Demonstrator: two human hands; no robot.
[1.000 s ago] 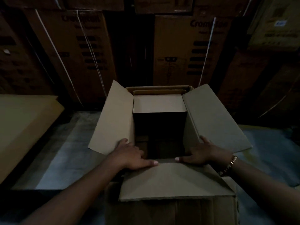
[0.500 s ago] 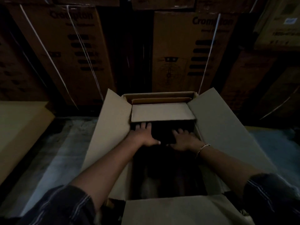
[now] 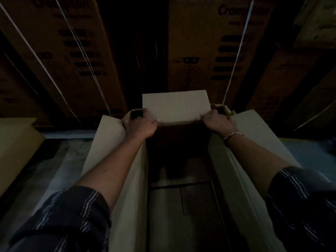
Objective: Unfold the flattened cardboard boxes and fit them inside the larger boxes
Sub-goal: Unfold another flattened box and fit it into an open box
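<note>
The smaller box (image 3: 178,142) sits inside the big box (image 3: 127,179), pushed up against the big box's far end; it is dark in there, so only its front wall and its pale flap (image 3: 174,106) show well; the flap stands up above the far edge. The left hand (image 3: 140,124) curls round the flap's lower left corner, and the right hand (image 3: 218,122) seems to hold the lower right corner the same way; a bracelet (image 3: 232,135) hangs on the right wrist. The big box's long side flaps lean outward; it stands on the grey floor (image 3: 54,170). Flat cardboard (image 3: 16,142) lies at the left; tall printed boxes (image 3: 63,51) stand behind.
</note>
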